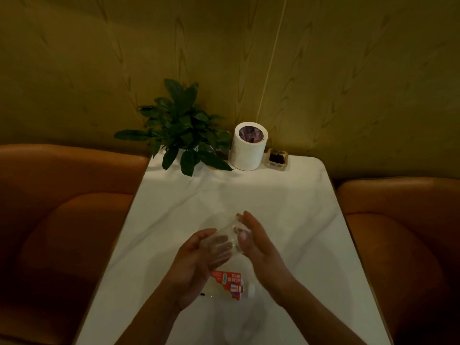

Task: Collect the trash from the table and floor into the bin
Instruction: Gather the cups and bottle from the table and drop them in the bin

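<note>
A clear plastic cup (224, 236) is pressed between both palms above the middle of the white table (286, 207). My left hand (196, 262) cups it from the left and below, and my right hand (256, 242) holds its right side. Under my wrists a clear plastic bottle with a red label (230, 285) lies on its side on the table. A small white cylindrical bin (247, 148) with a purple liner stands at the table's far edge against the wall.
A potted green plant (181, 130) stands left of the bin. A small glass ashtray with dark contents (278, 159) sits right of it. Orange padded benches (62, 207) flank the table on both sides. A wood-grain wall is behind.
</note>
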